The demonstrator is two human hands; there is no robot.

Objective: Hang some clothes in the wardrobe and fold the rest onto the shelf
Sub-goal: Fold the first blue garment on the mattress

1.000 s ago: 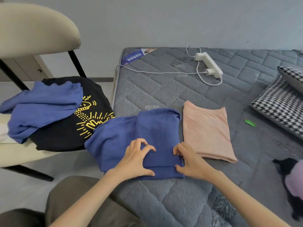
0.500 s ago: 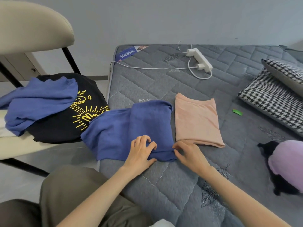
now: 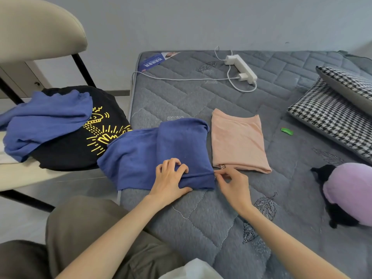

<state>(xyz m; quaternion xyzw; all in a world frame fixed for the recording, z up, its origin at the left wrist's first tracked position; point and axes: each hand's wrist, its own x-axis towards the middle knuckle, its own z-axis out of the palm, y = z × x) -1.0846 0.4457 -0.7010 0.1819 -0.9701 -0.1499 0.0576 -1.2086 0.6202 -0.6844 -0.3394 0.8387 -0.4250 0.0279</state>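
change: near hem of the blue shirt (image 3: 171, 141) just turned up | your left hand (image 3: 170, 178) grips it, right hand (image 3: 231, 184) pinches its corner | mattress (image 3: 201, 218) left edge | fold nearly done

2 bare forearms (image 3: 112, 236); olive-grey trousers (image 3: 80, 228); white garment edge (image 3: 191, 269).

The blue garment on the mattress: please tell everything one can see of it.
The blue garment is soft, plain cloth, partly folded, lying flat on the grey mattress; its left part reaches past the mattress edge. The left hand grips its near fold; the right hand pinches its near right corner.
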